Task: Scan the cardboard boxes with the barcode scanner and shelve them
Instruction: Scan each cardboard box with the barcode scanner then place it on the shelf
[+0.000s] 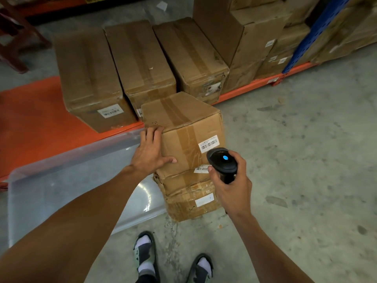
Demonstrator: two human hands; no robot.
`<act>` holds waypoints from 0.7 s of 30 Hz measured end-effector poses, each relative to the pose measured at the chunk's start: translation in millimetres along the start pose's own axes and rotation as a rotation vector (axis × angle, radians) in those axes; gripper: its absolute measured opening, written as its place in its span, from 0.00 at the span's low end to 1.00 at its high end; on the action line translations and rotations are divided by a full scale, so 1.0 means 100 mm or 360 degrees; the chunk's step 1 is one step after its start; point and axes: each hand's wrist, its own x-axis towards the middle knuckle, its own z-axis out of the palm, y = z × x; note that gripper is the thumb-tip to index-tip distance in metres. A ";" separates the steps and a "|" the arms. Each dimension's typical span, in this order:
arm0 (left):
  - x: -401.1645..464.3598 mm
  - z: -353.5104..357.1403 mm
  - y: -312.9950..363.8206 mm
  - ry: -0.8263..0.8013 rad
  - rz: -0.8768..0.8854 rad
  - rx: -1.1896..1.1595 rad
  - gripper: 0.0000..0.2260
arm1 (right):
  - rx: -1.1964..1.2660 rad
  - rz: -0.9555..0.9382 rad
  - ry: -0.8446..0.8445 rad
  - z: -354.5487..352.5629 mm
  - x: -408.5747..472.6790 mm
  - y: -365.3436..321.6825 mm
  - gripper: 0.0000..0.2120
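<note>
Left hand (150, 152) open and flat, fingers spread, pressed against near left edge of top cardboard box (183, 131). Right hand (231, 180) closed around barcode scanner (222, 161), blue light on its back, head just below white barcode label (208, 143) on box front. Under this box, 2 more boxes (189, 196) stacked on concrete floor (295, 160). Beyond left fingertips, 3 boxes (138, 58) already on orange shelf (36, 119). Left of left forearm, clear plastic lid (61, 190).

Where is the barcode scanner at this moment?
In the head view, right of centre: the right hand holds the barcode scanner just before the white label on the top box of the floor stack.
</note>
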 end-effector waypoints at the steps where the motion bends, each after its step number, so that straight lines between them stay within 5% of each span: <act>1: 0.00 -0.02 -0.04 -0.0004 0.0011 -0.0010 0.53 | -0.0006 0.0002 0.0007 0.01 0.00 0.00 0.29; 13: -0.38 -0.45 -1.58 -0.0080 -0.0053 -0.0214 0.50 | -0.0074 0.0179 0.0150 0.27 0.09 0.06 0.26; 21: -0.41 -0.37 -2.11 -0.0040 0.0137 -0.0169 0.53 | -0.0894 0.0204 -0.0151 0.73 0.59 0.30 0.28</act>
